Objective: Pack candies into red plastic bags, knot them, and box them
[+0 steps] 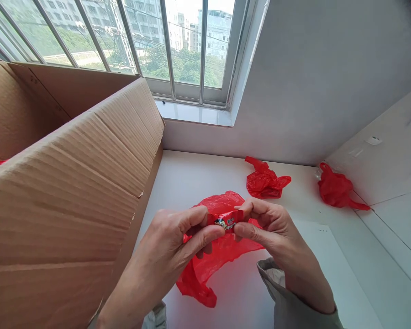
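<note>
Pinching a small red packet point(228, 221) between thumbs and fingers, the left hand point(178, 242) and right hand point(270, 228) clamp its opposite ends above a crumpled red bag point(221, 260). The packet's long axis runs left to right, the right end slightly higher, its printed face toward the camera. The bag is thin, translucent plastic, spread on a smooth white table point(192, 176); at left stands an open box point(71, 192) of ribbed brown cardboard
</note>
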The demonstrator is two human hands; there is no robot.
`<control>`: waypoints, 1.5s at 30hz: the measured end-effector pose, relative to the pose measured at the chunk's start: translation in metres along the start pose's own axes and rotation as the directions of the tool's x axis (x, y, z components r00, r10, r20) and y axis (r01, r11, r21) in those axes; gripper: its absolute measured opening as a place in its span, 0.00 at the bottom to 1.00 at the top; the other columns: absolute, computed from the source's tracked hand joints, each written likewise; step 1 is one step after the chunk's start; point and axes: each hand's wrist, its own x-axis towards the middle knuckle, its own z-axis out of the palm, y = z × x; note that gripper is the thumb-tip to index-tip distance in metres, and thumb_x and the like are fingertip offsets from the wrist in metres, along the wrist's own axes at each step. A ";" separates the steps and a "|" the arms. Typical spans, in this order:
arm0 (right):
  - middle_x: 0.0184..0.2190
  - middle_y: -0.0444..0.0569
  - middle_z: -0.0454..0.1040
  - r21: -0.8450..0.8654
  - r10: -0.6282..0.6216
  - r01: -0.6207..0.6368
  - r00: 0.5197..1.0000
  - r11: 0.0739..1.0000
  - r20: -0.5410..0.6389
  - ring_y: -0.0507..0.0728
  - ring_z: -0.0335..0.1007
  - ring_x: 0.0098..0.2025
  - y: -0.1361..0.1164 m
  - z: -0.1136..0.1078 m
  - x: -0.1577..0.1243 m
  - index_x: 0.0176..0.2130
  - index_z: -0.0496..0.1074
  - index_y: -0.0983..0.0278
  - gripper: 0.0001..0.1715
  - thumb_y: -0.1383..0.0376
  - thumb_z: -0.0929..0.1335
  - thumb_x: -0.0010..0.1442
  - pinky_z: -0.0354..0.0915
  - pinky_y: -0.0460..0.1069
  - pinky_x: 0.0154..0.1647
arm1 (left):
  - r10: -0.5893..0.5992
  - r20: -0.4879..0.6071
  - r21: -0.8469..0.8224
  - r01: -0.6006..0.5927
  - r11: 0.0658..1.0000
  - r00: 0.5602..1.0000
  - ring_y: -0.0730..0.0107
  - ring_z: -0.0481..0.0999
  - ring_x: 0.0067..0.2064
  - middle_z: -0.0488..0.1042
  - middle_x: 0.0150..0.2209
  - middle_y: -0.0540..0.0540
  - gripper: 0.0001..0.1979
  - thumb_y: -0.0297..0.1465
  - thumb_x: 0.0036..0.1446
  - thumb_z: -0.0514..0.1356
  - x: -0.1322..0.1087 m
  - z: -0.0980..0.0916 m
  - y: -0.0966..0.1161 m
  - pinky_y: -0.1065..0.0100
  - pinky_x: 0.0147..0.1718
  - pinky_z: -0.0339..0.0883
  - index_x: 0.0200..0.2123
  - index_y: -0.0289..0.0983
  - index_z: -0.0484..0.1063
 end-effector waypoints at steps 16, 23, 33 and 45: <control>0.28 0.47 0.77 -0.936 0.180 -0.245 0.963 0.252 -0.203 0.56 0.72 0.30 0.017 0.023 0.017 0.32 0.70 0.61 0.10 0.71 0.63 0.64 0.51 0.48 0.27 | 0.113 0.026 0.549 -0.108 0.829 0.993 0.49 0.57 0.65 0.62 0.62 0.44 0.07 0.33 0.64 0.58 -0.028 -0.001 -0.017 0.49 0.56 0.62 0.41 0.46 0.76; 0.33 0.50 0.79 -0.977 0.213 -0.154 0.970 0.150 -0.120 0.57 0.77 0.35 0.054 0.035 0.044 0.37 0.71 0.63 0.14 0.75 0.60 0.64 0.51 0.48 0.27 | -0.140 0.169 0.330 0.078 0.941 0.976 0.71 0.75 0.37 0.74 0.39 0.50 0.13 0.27 0.68 0.48 -0.032 -0.001 -0.027 0.73 0.36 0.67 0.34 0.41 0.70; 0.44 0.52 0.76 -0.989 0.113 0.046 0.992 0.141 0.062 0.59 0.70 0.46 0.094 0.027 0.031 0.43 0.73 0.63 0.13 0.73 0.61 0.66 0.63 0.50 0.43 | -0.175 0.221 0.406 0.073 0.911 0.959 0.75 0.66 0.27 0.67 0.32 0.55 0.13 0.28 0.70 0.45 -0.030 -0.004 -0.022 0.71 0.26 0.54 0.33 0.41 0.65; 0.33 0.44 0.70 -0.944 0.129 0.072 0.985 0.323 0.119 0.54 0.63 0.36 0.071 0.013 0.037 0.31 0.61 0.61 0.12 0.79 0.62 0.53 0.54 0.49 0.36 | -0.186 0.211 0.412 0.085 0.907 0.960 0.79 0.67 0.28 0.66 0.32 0.57 0.12 0.22 0.65 0.49 -0.024 -0.005 -0.019 0.73 0.27 0.54 0.33 0.42 0.67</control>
